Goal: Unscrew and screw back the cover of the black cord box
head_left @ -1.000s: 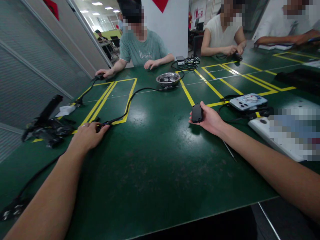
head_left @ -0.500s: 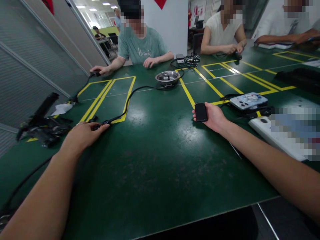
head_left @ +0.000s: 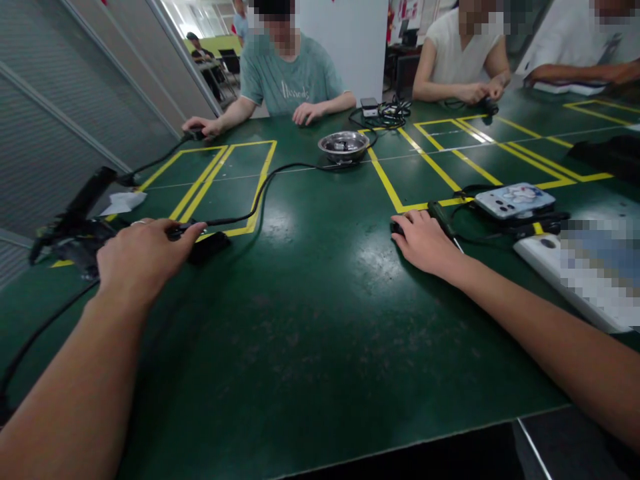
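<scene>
On the left of the table, my left hand (head_left: 150,257) pinches a black cable (head_left: 230,219) near its end, thumb on top; the fitting in the grip is mostly hidden. A small dark block (head_left: 210,247) lies just beside the thumb. My right hand (head_left: 425,243) is palm down on the table, fingers curled over a small black rectangular object (head_left: 397,228). Only its end shows past the fingertips. Touching or very close behind that hand is a screwdriver (head_left: 440,217) with a dark handle, its metal shaft running toward my wrist.
A steel bowl (head_left: 344,145) with small parts inside stands mid-table; the cable passes by it. Black gear (head_left: 75,220) and white paper (head_left: 125,202) sit at left. A phone (head_left: 515,200) and a white device (head_left: 555,257) lie at right. Several co-workers sit opposite, one (head_left: 295,73) in green.
My right hand has turned from palm up to palm down, covering the black rectangular object and uncovering the screwdriver handle. My left hand has shifted slightly left with the cable; the dark block now shows.
</scene>
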{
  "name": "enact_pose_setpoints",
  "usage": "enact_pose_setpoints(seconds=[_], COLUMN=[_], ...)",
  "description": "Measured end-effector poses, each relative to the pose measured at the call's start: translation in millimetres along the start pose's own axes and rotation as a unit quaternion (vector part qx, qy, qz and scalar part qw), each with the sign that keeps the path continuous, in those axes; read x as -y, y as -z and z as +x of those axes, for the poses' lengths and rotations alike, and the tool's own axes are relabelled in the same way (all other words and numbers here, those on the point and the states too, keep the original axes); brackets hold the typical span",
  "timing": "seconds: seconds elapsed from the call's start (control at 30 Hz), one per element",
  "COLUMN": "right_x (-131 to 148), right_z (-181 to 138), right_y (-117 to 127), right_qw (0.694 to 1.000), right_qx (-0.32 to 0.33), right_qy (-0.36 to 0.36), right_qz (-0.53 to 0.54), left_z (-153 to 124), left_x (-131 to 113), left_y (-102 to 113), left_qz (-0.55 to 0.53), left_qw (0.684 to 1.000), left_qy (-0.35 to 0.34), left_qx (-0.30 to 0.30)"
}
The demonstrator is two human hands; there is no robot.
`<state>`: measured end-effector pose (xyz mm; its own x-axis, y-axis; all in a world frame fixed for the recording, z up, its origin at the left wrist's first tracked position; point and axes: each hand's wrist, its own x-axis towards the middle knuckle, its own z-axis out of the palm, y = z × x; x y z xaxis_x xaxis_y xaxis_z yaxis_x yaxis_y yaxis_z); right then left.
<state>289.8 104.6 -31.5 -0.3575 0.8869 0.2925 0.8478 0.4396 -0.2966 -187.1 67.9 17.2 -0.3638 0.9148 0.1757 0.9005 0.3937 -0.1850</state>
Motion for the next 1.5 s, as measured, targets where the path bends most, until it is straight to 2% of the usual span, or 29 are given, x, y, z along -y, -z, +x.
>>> enact_pose_setpoints(seconds=[0.07, 0.17, 0.2, 0.27, 0.37, 0.4, 0.43, 0.5, 0.6, 0.73, 0.83, 0.97, 1.13, 1.23, 1.33, 1.4, 1.5], right_x=[11, 42, 56, 88, 140, 158, 175, 208, 251, 279, 271, 229, 153, 117, 95, 88, 85], right_z=[-4, -5, -3, 2, 21, 30, 40, 63, 96, 124, 132, 122, 68, 31, 4, -9, -26], right_y=[4, 18, 21, 21, -1, -14, -28, -57, -92, -117, -118, -98, -52, -24, 2, 16, 26], right_qw=[0.998, 0.994, 0.992, 0.984, 0.941, 0.924, 0.918, 0.923, 0.928, 0.923, 0.925, 0.942, 0.948, 0.941, 0.936, 0.936, 0.94], right_qx=[-0.002, -0.038, -0.034, 0.024, 0.091, 0.105, 0.111, 0.115, 0.119, 0.138, 0.147, 0.142, 0.133, 0.113, 0.119, 0.121, 0.078], right_qy=[0.024, 0.076, 0.104, 0.172, 0.325, 0.366, 0.379, 0.335, 0.291, 0.241, 0.22, 0.21, 0.255, 0.319, 0.323, 0.325, 0.331], right_qz=[-0.061, -0.073, -0.067, -0.039, -0.004, 0.018, 0.049, 0.15, 0.199, 0.267, 0.272, 0.219, 0.134, -0.029, -0.074, -0.056, 0.0], left_z=[0, -1, -2, -4, -6, -6, -6, -4, -1, 2, 4, 4, 1, -2, -9, -15, -25], left_x=[1, 2, 2, 3, 4, 5, 6, 8, 11, 11, 11, 10, 2, -12, -29, -38, -48], left_y=[1, 2, 3, 5, 6, 6, 5, 2, -2, -7, -10, -13, -12, -10, -7, -4, 4], left_qz=[-0.005, -0.017, -0.023, -0.036, -0.051, -0.053, -0.054, -0.054, -0.051, -0.055, -0.059, -0.068, -0.066, -0.071, -0.081, -0.085, -0.081], left_qw=[1.0, 0.999, 0.999, 0.998, 0.996, 0.996, 0.996, 0.995, 0.995, 0.995, 0.995, 0.996, 0.998, 0.997, 0.99, 0.984, 0.98], left_qy=[0.021, 0.036, 0.038, 0.042, 0.049, 0.053, 0.059, 0.068, 0.07, 0.079, 0.076, 0.056, 0.021, -0.027, -0.106, -0.15, -0.18], left_qx=[0.001, -0.012, -0.019, -0.035, -0.046, -0.047, -0.047, -0.048, -0.054, -0.02, 0.008, 0.006, 0.014, 0.027, 0.04, 0.042, 0.025])
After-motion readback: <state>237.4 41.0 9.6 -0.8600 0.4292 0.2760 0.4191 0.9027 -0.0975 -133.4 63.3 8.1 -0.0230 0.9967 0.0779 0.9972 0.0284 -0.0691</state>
